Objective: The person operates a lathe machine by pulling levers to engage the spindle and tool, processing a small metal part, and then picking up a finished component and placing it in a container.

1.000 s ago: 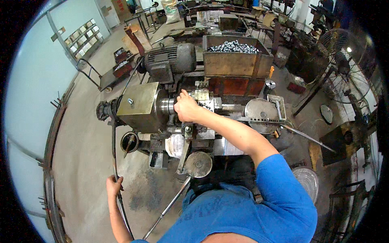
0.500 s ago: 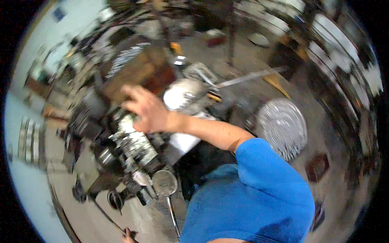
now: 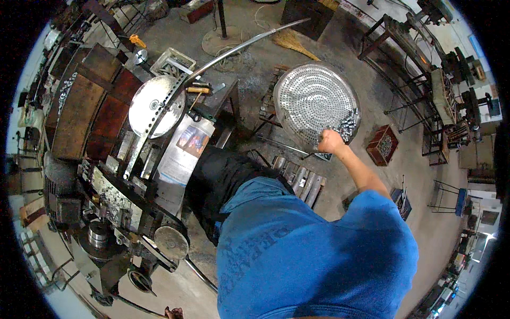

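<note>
My right hand (image 3: 330,142) is at the near rim of a round, perforated metal tray (image 3: 305,90). Its fingers are curled together beside a heap of small metal parts (image 3: 348,126); what they hold, if anything, is too small to make out. At the lower edge my left hand (image 3: 173,312) shows only in part, its darkened fingers curled at the end of a long lever (image 3: 139,307). That lever runs out from a greasy machine (image 3: 114,194) on my left, which has a shiny cylinder (image 3: 98,234) on it.
A bright metal disc (image 3: 154,109) lies under a long curved perforated bar (image 3: 164,106). Printed paper (image 3: 184,151) lies beside it. Metal rollers (image 3: 300,181) sit below the tray. A reddish box (image 3: 381,144) of small parts and a straw broom (image 3: 295,42) are on the floor.
My right hand has left the machine and moved right to the tray's heap of parts, its fingers now curled. The view has turned right and sharpened. My left hand stays by the lever's end.
</note>
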The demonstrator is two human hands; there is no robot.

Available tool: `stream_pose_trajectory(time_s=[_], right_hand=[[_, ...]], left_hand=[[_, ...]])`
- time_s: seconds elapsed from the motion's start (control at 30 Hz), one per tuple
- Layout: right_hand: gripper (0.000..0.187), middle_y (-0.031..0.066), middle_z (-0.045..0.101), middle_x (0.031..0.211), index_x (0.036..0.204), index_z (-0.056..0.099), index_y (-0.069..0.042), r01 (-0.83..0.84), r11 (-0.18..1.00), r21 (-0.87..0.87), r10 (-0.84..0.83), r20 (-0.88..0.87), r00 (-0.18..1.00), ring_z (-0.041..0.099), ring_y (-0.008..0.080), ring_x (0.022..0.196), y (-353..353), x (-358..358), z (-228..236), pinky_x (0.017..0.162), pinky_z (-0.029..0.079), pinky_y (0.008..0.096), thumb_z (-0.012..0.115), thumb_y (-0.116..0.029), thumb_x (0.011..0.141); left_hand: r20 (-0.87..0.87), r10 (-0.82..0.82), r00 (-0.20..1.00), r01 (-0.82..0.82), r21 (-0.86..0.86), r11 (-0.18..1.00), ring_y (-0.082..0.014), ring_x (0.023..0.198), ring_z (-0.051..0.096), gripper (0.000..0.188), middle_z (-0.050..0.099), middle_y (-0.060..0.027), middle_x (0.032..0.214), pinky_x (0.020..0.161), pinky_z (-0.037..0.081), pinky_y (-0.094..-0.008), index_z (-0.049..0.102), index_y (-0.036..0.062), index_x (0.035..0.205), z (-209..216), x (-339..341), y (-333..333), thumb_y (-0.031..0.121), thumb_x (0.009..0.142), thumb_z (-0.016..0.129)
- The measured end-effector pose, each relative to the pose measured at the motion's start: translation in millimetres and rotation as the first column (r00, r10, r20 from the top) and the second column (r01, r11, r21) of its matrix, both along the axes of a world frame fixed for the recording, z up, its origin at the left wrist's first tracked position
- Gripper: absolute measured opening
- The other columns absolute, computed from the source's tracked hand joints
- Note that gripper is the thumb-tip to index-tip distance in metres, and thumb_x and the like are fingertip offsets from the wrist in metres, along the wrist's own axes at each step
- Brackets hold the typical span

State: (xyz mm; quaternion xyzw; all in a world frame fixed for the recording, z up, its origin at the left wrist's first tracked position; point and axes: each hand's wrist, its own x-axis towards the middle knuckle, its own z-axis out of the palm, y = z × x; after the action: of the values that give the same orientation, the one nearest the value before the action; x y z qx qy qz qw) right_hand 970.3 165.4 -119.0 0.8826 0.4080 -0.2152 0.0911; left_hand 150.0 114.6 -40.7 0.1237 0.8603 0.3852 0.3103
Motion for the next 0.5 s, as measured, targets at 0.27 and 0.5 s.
stream_pose_trajectory(time_s=[0.27, 0.5], right_hand=[[0.042, 0.0221, 0.060, 0.097, 0.092, 0.062, 0.003, 0.037, 0.999, -0.018, -0.038, -0.030, 0.999, 0.059, 0.0304, 0.094, 5.2, 17.1, -33.7, 0.085, 0.047, 0.0361, 0.062, -0.029, 0.064], [0.038, 0.0171, 0.059, 0.106, 0.095, 0.064, -0.006, 0.017, 0.989, -0.145, -0.004, 0.086, 0.996, 0.054, 0.0266, 0.103, -1.9, 33.7, -65.7, 0.090, 0.042, 0.0330, 0.060, -0.032, 0.068]], left_hand=[[-0.022, 0.011, 1.000, -0.011, 0.014, 1.000, -0.0172, 0.046, 0.051, 0.026, 0.051, -0.0076, 0.059, 0.045, 0.047, -0.0315, 0.051, -0.0041, 0.091, 8.9, -4.1, -6.3, 0.016, 0.079, 0.064], [-0.009, 0.009, 1.000, -0.009, 0.019, 1.000, -0.0171, 0.048, 0.052, 0.026, 0.052, -0.0078, 0.060, 0.045, 0.047, -0.0309, 0.052, -0.0047, 0.091, 3.6, 0.9, 0.3, 0.015, 0.079, 0.064]])
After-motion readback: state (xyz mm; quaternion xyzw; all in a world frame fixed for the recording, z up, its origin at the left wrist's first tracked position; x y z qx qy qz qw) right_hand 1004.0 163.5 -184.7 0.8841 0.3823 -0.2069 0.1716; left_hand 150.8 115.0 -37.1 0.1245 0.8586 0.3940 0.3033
